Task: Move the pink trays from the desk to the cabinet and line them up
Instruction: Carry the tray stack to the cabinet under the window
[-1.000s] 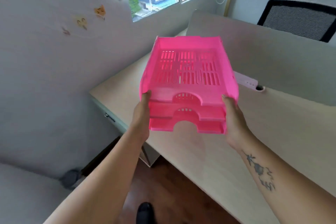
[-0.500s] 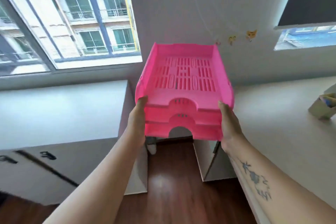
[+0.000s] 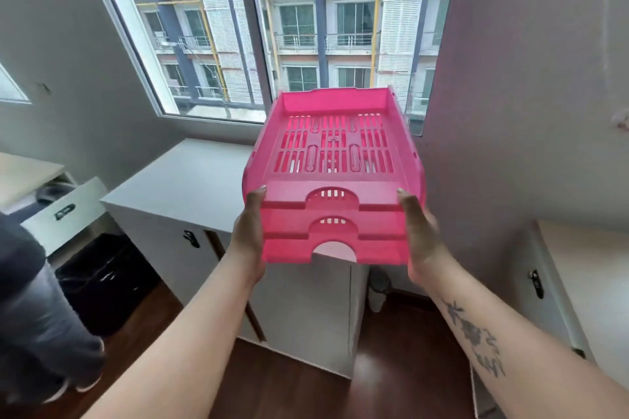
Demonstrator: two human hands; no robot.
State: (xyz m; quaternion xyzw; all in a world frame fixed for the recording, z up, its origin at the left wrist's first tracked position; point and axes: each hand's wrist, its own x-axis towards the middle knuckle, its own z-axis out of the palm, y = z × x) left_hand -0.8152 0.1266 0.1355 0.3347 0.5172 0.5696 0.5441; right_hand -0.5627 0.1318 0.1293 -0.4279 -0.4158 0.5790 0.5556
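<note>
I hold a stack of three pink trays point(image 3: 335, 160) in the air in front of me, level, with their slotted floors facing up. My left hand point(image 3: 250, 231) grips the stack's left front corner and my right hand point(image 3: 420, 235) grips the right front corner. The stack hangs above the near right part of the white cabinet point(image 3: 190, 180), which stands under the window. The cabinet top is bare where I can see it; the trays hide its right end.
The desk point(image 3: 585, 255) lies at the right edge. Another person point(image 3: 37, 316) in dark clothes stands at the lower left beside an open white drawer point(image 3: 64, 211) and a black bin point(image 3: 105, 279). Dark wooden floor lies below my arms.
My view has swung left, away from the desk and onto the cabinet under the large window. The tray stack has stayed in both hands and now hangs over the cabinet.
</note>
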